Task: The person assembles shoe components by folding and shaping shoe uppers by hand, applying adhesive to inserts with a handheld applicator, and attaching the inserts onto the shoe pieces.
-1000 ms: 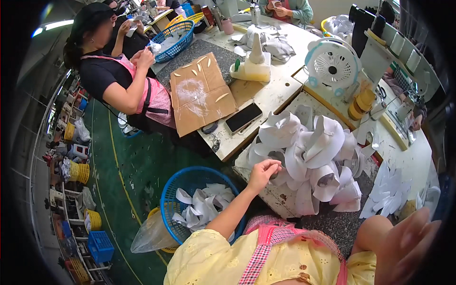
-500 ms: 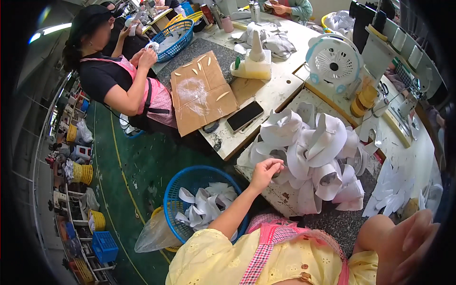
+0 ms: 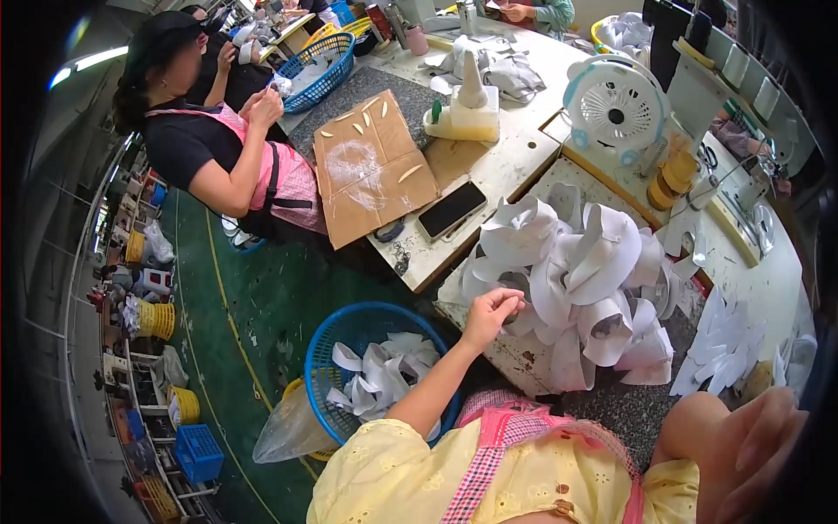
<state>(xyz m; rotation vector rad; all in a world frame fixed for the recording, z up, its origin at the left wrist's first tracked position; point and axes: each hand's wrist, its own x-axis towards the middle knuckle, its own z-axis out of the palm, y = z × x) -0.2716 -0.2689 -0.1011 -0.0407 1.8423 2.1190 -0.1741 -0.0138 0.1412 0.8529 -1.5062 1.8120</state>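
The left hand (image 3: 491, 313) reached out over the near edge of the worktable (image 3: 515, 170), its fingers drawn together in a pinch at the lower left fringe of the heap of curled white pieces (image 3: 580, 288); it seemed to grip the edge of one piece, though the pictures were too small to show exactly what lay between the fingertips. The heap sat piled on the table directly before the person, the curved shapes nested loosely so that any one could be pulled free from the side. Below the hand, on the green floor, stood a round blue basket (image 3: 345, 332) already holding more of the same white pieces, set just under the table edge where a picked piece could be dropped without stretching. The right hand (image 3: 751, 450) hung at the lower right rim of the view, close to the camera and blurred; its fingers looked loosely spread and it held nothing that could be made out. Farther along the table lay a black phone (image 3: 451, 210) beside a sheet of brown cardboard (image 3: 374, 170), with a small white fan (image 3: 616, 109) beyond. A co-worker in a pink apron (image 3: 292, 179) sat at the far left, hands raised together over separate work.
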